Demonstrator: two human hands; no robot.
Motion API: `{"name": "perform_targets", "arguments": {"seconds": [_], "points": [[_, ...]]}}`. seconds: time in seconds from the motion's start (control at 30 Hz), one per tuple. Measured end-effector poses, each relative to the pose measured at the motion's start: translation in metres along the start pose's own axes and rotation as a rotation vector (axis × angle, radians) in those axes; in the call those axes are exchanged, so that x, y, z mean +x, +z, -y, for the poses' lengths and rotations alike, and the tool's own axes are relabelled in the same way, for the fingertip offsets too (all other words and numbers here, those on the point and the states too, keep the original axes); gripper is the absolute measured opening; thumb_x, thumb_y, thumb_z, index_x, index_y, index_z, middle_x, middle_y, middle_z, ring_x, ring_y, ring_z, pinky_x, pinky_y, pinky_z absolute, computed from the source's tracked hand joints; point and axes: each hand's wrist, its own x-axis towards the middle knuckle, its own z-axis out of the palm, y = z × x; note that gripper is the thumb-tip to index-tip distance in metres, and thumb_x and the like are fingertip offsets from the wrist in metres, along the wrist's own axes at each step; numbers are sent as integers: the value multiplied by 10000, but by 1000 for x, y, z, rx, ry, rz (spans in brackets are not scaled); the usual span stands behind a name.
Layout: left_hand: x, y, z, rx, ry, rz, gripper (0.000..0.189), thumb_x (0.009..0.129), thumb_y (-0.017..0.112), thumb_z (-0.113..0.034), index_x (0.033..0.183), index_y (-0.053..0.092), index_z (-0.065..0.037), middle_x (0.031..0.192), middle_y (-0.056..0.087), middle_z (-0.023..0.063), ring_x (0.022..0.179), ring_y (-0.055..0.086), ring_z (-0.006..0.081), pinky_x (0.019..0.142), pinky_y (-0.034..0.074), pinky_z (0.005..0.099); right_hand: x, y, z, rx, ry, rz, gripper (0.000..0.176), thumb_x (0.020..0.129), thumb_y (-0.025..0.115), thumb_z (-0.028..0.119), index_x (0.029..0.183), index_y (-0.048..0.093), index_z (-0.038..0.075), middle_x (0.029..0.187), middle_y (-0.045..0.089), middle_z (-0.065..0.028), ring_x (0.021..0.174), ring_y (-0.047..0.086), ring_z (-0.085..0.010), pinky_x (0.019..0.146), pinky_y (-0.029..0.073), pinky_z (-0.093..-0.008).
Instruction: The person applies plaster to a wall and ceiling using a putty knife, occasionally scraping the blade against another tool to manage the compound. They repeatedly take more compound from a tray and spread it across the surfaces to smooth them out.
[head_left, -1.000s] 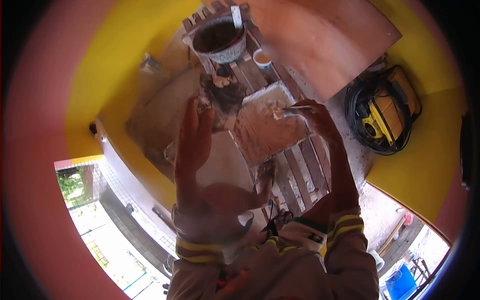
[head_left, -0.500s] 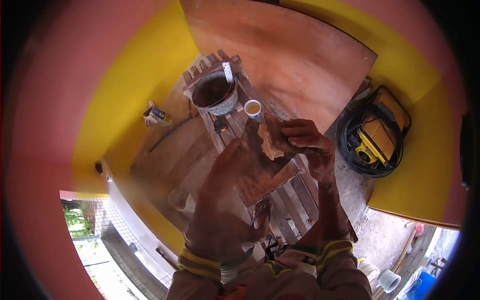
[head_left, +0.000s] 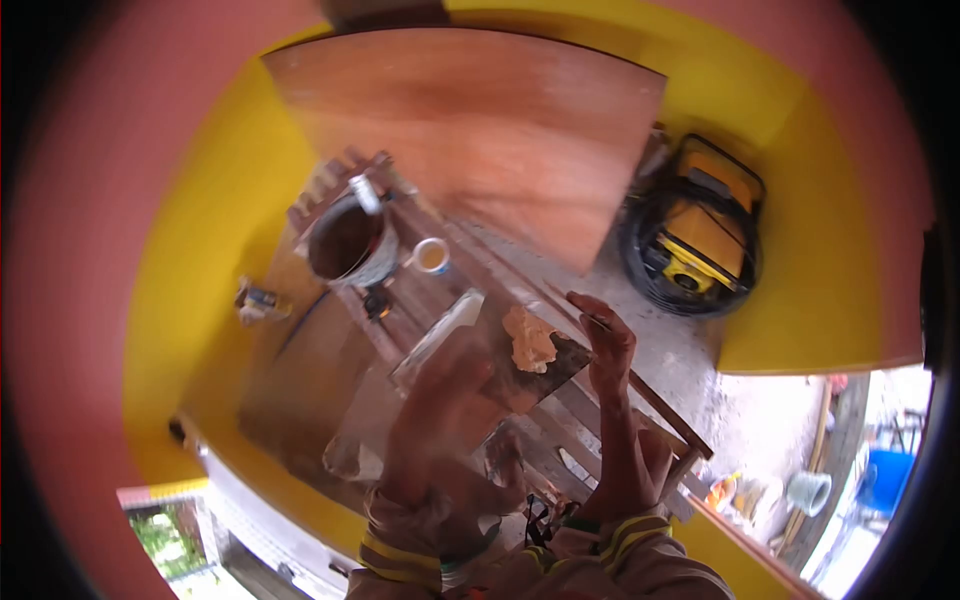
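Observation:
My left hand [head_left: 460, 372] is blurred and closed at the near left side of a dark, stained flat board [head_left: 574, 362]. On the board lies a ragged lump of tan putty-like paste [head_left: 530, 340]. A pale, light-catching strip [head_left: 450, 325] shows along the board's left side. To the right of the paste, apart from it, is my right hand [head_left: 608, 340], its fingers closed round a thin, flat, dark tool seen edge-on. The tool's full shape is hidden. Below both hands is a slatted wooden bench [head_left: 565, 430].
On the bench's far part stand a grimy bucket [head_left: 385, 262] with a pale-handled tool at its rim, a white cup [head_left: 431, 256] and a tape measure [head_left: 376, 302]. A large wooden panel [head_left: 480, 130] leans behind. A yellow machine with coiled black hose [head_left: 700, 250] sits right.
My right hand has come away from the paste to the right and lower. The board has shifted and tilted, with a pale strip now showing. My view has turned, so the bench appears further left.

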Motion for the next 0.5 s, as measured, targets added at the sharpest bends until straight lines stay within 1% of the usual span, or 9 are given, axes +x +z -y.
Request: {"name": "perform_targets", "arguments": {"seconds": [0.03, 0.07, 0.17, 0.2, 0.23, 0.3, 0.37, 0.4, 0.5], "points": [[12, 10, -3, -174, -18, 106, 430, 955, 566, -75, 1367, 448, -37, 966, 527, -36, 840, 478, 46, 729, 415, 215, -9, -20, -9, -26, 92, -119, 218, 932, 567, 57, 1128, 640, -6, 1166, 658, -107, 1130, 585, -213, 999, 444, -355], [25, 15, -4, -178, -14, 156, 400, 961, 566, -92, 1344, 465, -40, 962, 526, -38, 837, 476, 42, 732, 410, 209, -5, -35, 2, -53, 177, -238, 234, 948, 561, 69, 1163, 626, 0, 1166, 655, -93, 1136, 582, -205, 997, 448, -354], [47, 36, -13, -120, -60, 246, 316, 977, 562, -145, 1273, 512, -50, 947, 524, -43, 828, 468, 28, 737, 396, 193, -9, -71, 79, 300, 218, -484, 260, 935, 602, 105, 1179, 603, 15, 1117, 633, -51, 986, 619, -143, 895, 477, -276], [51, 47, -23, -47, -81, 237, 291, 982, 558, -165, 1250, 525, -56, 942, 524, -43, 826, 463, 22, 737, 392, 190, -7, -74, 129, 318, 264, -499, 274, 950, 564, 135, 1201, 568, 24, 1089, 634, -53, 966, 629, -144, 857, 502, -285], [54, 59, -31, 24, -99, 229, 270, 987, 554, -185, 1226, 539, -61, 937, 523, -43, 824, 459, 17, 737, 389, 186, -7, -81, 178, 367, 354, -473, 245, 942, 576, 158, 1156, 588, 39, 1075, 669, -61, 934, 659, -170, 824, 539, -291], [55, 77, -51, 194, -113, 311, 324, 992, 551, -240, 1250, 531, -46, 1005, 562, -5, 905, 498, 63, 807, 413, 220, -9, -85, 273, 317, 514, -393, 235, 924, 584, 180, 1116, 595, 46, 993, 660, -48, 880, 648, -153, 775, 535, -277], [48, 101, -81, 388, -88, 370, 361, 990, 554, -252, 1272, 517, -29, 1040, 581, 18, 951, 513, 94, 843, 422, 241, -20, -87, 327, 271, 618, -366, 209, 913, 591, 167, 1076, 603, 37, 948, 642, -37, 846, 626, -131, 748, 517, -261], [46, 108, -94, 397, -68, 473, 396, 993, 552, -246, 1303, 496, -7, 1084, 594, 49, 1010, 517, 127, 898, 421, 272, -17, -80, 357, 269, 667, -360, 201, 921, 579, 151, 1080, 609, 32, 958, 642, -37, 848, 620, -123, 743, 509, -257], [26, 145, -148, 158, -214, 578, 353, 991, 552, -215, 1271, 510, -4, 1059, 598, 49, 984, 518, 116, 863, 432, 269, -14, -61, 410, 261, 763, -357, 209, 932, 573, 129, 1095, 630, 11, 972, 647, -36, 878, 615, -117, 784, 497, -261]]}}
